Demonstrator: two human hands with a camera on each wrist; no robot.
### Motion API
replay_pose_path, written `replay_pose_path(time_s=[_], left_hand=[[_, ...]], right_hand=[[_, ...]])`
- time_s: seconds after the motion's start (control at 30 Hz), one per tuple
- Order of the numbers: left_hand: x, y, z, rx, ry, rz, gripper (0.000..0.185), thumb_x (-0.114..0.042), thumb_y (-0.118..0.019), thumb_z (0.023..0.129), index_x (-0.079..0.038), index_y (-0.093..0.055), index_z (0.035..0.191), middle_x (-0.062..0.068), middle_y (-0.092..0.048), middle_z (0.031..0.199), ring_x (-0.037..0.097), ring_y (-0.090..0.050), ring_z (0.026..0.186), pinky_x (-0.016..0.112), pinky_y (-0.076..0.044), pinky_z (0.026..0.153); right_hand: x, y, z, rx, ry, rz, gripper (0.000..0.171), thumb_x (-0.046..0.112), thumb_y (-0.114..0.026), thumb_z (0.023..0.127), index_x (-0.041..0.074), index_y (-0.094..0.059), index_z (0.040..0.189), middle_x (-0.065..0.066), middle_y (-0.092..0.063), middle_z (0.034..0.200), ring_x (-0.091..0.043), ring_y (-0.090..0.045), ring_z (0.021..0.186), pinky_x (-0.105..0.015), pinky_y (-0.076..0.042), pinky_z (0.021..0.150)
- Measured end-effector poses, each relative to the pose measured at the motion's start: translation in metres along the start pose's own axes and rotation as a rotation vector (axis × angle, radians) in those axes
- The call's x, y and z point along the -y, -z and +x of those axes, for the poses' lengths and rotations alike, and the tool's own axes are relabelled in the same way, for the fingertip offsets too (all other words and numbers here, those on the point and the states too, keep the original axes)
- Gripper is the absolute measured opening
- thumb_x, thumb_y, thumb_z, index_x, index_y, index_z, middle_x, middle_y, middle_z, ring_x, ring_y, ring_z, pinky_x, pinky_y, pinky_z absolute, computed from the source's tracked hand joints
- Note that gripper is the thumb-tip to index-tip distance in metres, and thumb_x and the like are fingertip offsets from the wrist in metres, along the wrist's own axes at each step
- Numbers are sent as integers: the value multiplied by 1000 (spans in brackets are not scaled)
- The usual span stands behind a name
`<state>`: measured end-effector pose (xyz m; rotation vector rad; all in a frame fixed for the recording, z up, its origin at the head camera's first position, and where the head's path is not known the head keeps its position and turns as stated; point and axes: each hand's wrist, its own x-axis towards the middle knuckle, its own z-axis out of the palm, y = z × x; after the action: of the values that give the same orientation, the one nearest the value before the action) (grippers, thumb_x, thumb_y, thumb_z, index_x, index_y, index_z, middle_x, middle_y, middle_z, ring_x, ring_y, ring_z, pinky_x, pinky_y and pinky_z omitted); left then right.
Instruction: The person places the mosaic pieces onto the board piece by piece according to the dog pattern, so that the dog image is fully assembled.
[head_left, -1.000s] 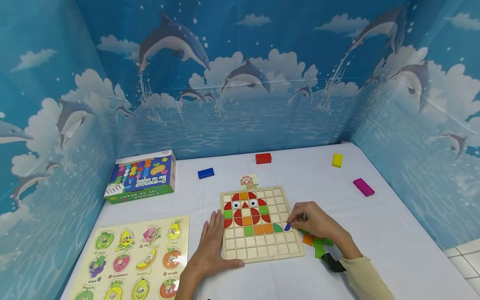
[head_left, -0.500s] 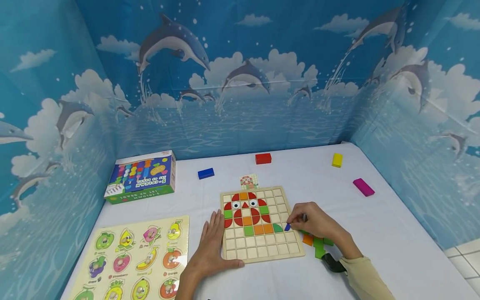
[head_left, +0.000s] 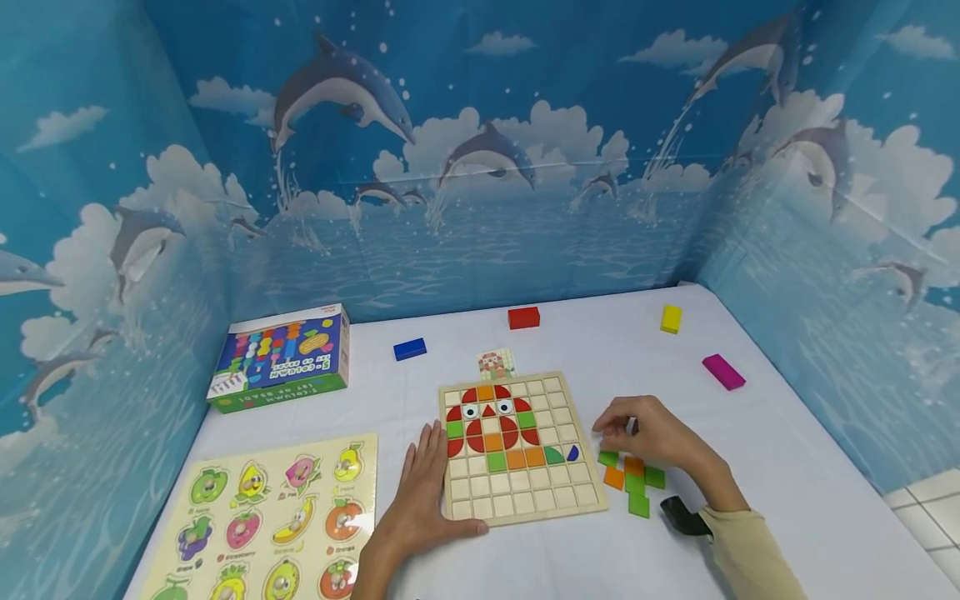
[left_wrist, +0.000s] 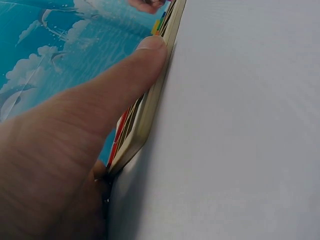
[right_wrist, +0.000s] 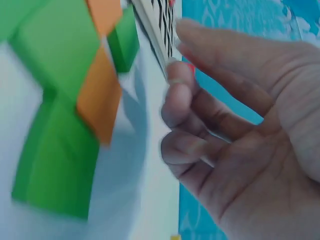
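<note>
My left hand [head_left: 422, 492] rests against the left side of a wooden grid board [head_left: 543, 501], fingers stretched along that edge. Its thumb [left_wrist: 117, 77] presses on the front edge in the left wrist view. Red, orange and green tiles form an owl-like pattern on the board. A blue half-round tile [head_left: 573, 453] lies in a cell right of a green quarter-round tile [head_left: 553, 455]. Over loose green and orange square tiles [head_left: 635, 485] hovers my right hand [head_left: 651, 435], fingers loosely curled and holding nothing. In the right wrist view, thumb and index finger stand apart near an orange tile [right_wrist: 100, 97].
A pattern card [head_left: 497, 364] lies behind the board. Blue [head_left: 410, 349], red [head_left: 523, 317], yellow [head_left: 671, 318] and magenta [head_left: 723, 372] blocks sit farther back. At left are a bead-set box [head_left: 281, 358] and a fruit puzzle board [head_left: 273, 458]. Dolphin-print curtains [head_left: 450, 233] enclose the table.
My right hand has let go of the blue half-round tile, which stays on the board, and has moved right over the loose squares. The left hand stays in place.
</note>
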<state>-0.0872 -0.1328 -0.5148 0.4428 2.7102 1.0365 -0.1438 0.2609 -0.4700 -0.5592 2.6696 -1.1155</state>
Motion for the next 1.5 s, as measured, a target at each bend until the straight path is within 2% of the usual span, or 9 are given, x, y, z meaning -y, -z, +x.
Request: replay_pose_path(time_s=[0.27, 0.43, 0.63, 0.93, 1.13, 1.3, 1.4, 1.5], left_hand=[[1, 0, -2, -10, -13, -14, 147, -65, -95, 68, -5, -12, 173, 13, -5, 182, 33, 5, 168, 59, -1, 134], [0, 0, -3, -17, -28, -23, 146, -62, -96, 68, -4, -13, 173, 15, -6, 181, 35, 4, 168, 61, -1, 133], [-1, 0, -3, -5, -12, -12, 146, -64, -95, 69, -5, -11, 173, 12, -4, 182, 31, 7, 168, 59, -1, 134], [0, -1, -1, 2, -8, -19, 146, -65, -94, 69, -6, -11, 174, 11, -3, 182, 31, 7, 168, 58, 1, 134], [1, -1, 0, 0, -10, -18, 146, -65, -94, 70, -6, -10, 174, 11, -2, 182, 31, 8, 168, 57, 1, 134], [2, -2, 1, -4, -17, -29, 146, -65, -94, 70, -5, -10, 173, 12, -2, 182, 32, 7, 168, 58, 1, 134], [3, -2, 1, 0, -9, -22, 147, -66, -94, 69, -6, -9, 174, 11, -2, 182, 31, 7, 168, 57, 1, 134], [3, -2, 1, 3, -2, -18, 148, -67, -93, 68, -8, -9, 174, 9, -1, 182, 29, 8, 168, 56, 1, 134]], right_hand=[[-10, -1, -4, 89, -72, 63, 26, 13, -93, 84, 10, -79, 106, 0, -67, 91, -17, -58, 81, -22, -54, 67], [-7, -3, -4, 85, -73, 50, 24, 10, -94, 82, 10, -78, 100, 0, -65, 88, -17, -56, 79, -22, -51, 65], [-3, -3, -5, 94, -81, 39, 19, 7, -94, 82, 11, -77, 91, 1, -62, 83, -17, -55, 74, -22, -49, 61], [-2, -5, -5, 99, -163, 34, 23, 9, -94, 82, 11, -73, 91, 0, -58, 79, -19, -54, 76, -23, -48, 61], [-3, -3, -2, 114, -101, 37, 19, 9, -93, 83, 12, -75, 88, 2, -58, 74, -17, -55, 73, -23, -47, 61], [-2, 4, -2, 100, -43, 49, 10, 10, -88, 90, 15, -80, 90, 4, -66, 75, -13, -58, 70, -23, -52, 61], [9, 3, -2, 60, -1, 55, 5, 10, -85, 93, 15, -84, 94, 7, -72, 80, -11, -59, 70, -22, -52, 62], [30, -8, 5, 40, 61, 74, 6, 10, -84, 94, 15, -85, 98, 10, -75, 85, -10, -59, 71, -21, -51, 63]])
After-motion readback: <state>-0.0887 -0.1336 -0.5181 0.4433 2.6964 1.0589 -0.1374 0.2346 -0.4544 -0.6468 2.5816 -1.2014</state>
